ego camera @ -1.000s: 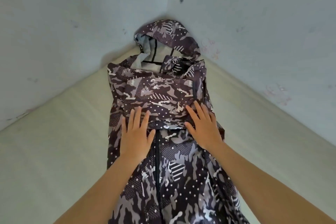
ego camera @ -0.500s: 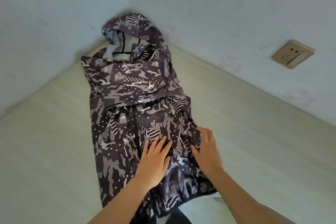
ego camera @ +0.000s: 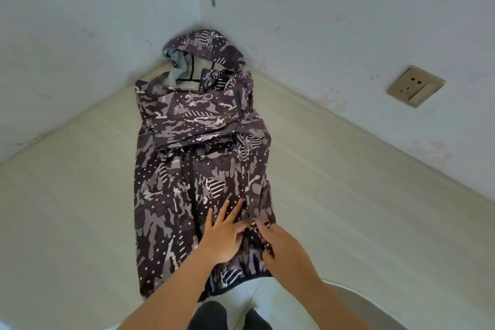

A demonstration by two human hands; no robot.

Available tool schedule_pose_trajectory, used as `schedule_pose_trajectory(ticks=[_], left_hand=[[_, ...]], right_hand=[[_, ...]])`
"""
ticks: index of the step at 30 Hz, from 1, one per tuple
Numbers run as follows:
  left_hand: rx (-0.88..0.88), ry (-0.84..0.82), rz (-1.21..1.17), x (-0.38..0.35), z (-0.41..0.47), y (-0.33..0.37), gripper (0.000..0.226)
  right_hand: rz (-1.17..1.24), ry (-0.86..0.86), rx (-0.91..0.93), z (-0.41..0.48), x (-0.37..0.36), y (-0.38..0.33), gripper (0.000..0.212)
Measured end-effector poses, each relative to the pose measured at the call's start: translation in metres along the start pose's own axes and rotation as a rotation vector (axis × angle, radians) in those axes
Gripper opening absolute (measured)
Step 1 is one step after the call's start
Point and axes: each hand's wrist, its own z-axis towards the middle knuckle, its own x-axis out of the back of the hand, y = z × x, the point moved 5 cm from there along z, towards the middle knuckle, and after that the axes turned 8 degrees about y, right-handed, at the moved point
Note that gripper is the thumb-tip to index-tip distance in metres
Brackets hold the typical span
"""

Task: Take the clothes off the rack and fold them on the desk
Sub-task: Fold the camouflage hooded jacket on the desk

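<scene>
A dark camouflage hooded jacket [ego camera: 187,120] lies lengthwise on the pale desk [ego camera: 80,195], its hood in the corner against the walls and its sleeves folded across the chest. My left hand [ego camera: 222,233] presses flat on the lower front beside the zip, fingers spread. My right hand [ego camera: 286,249] is at the jacket's lower right edge, its fingers curled into a fold of the fabric. The hem lies at the desk's near edge.
Two pale blue walls [ego camera: 93,21] meet behind the hood and close off the desk at the back and right. A beige wall socket [ego camera: 415,86] sits on the right wall. Dark legs [ego camera: 209,316] show below the desk edge.
Both hands slid down the jacket from the folded sleeves to the part near the hem. My right hand went from flat to gripping the right edge fabric.
</scene>
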Motion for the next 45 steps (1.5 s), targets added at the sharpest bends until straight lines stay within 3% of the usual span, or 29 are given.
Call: schedule_pose_trajectory(ticks=[2,3,5,7,11,13,17,20,23,27,29,32,35,37,40,45], left_hand=[[0.073,0.007,-0.214,0.013,0.009,-0.001,0.043],[0.130,0.041,-0.354,0.021,0.013,-0.002,0.040],[0.281,0.134,-0.664,0.033,0.017,-0.009,0.030],[0.380,0.232,-0.824,0.042,0.023,-0.013,0.019],[0.451,0.269,-1.083,0.056,0.053,-0.004,0.044],[0.528,0.300,-1.196,0.064,0.075,-0.003,0.054],[0.608,0.310,-1.196,0.074,0.120,-0.016,0.058],[0.717,0.244,-1.330,0.073,0.155,-0.027,0.073],[0.714,0.169,-1.431,0.075,0.182,-0.032,0.097],[0.778,0.319,-1.792,0.082,0.183,-0.034,0.054],[0.821,0.336,-1.788,0.074,0.184,-0.038,0.053],[0.833,0.328,-1.581,0.062,0.193,-0.052,0.049],[0.787,0.344,-1.358,0.065,0.190,-0.051,0.036],[0.702,0.442,-1.183,0.076,0.179,-0.044,0.040],[0.573,0.576,-0.909,0.091,0.141,-0.028,0.045],[0.209,0.728,-0.514,0.096,0.057,-0.033,0.030]], right_hand=[[-0.048,-0.251,0.030,-0.012,-0.031,0.012,0.060],[-0.022,-0.264,0.044,-0.015,-0.036,0.017,0.056],[0.107,-0.088,0.044,-0.015,-0.026,0.019,0.038],[0.129,0.157,0.029,-0.013,-0.013,0.027,0.027],[0.222,0.265,-0.116,-0.012,-0.010,0.044,0.025],[0.330,0.234,-0.252,-0.009,-0.013,0.051,0.030],[0.528,0.067,-0.517,-0.004,-0.023,0.061,0.050],[0.521,-0.054,-0.511,0.000,-0.035,0.064,0.034],[0.549,0.042,-0.533,0.002,-0.037,0.074,0.016],[0.876,0.227,-0.807,-0.002,-0.042,0.091,0.040],[0.744,0.147,-0.747,-0.006,-0.045,0.091,0.040],[0.378,-0.051,-0.527,-0.018,-0.038,0.087,0.020],[0.242,-0.170,-0.509,-0.024,-0.023,0.086,0.044],[0.148,-0.004,-0.494,-0.011,0.001,0.082,0.047],[-0.032,0.269,-0.208,0.023,0.025,0.068,0.044],[-0.324,0.113,0.234,0.090,-0.011,0.065,0.052]])
